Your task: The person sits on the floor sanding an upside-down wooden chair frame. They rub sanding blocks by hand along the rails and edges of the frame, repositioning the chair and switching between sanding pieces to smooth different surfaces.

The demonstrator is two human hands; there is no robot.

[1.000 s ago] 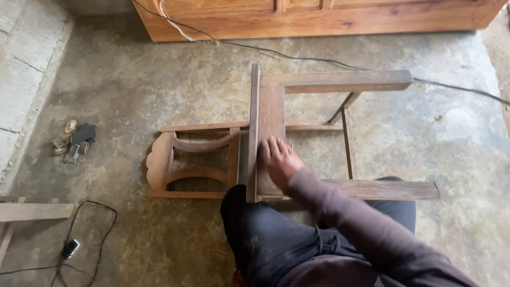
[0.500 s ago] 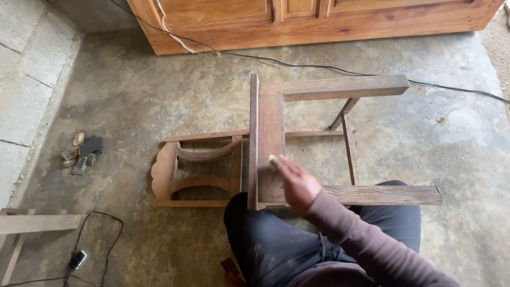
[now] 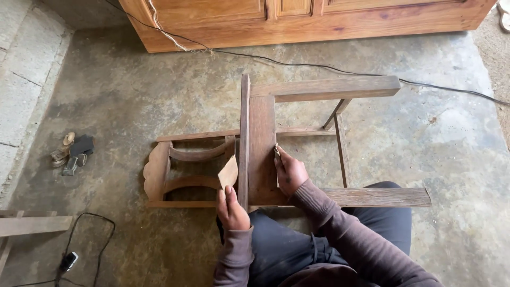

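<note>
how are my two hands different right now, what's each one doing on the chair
The left hand pinches a tan sheet of sandpaper upright, beside the chair frame; the right hand presses flat on the frame's seat board. The left is at the board's edge, the right farther up. Both wear dark purplish sleeves.
</note>
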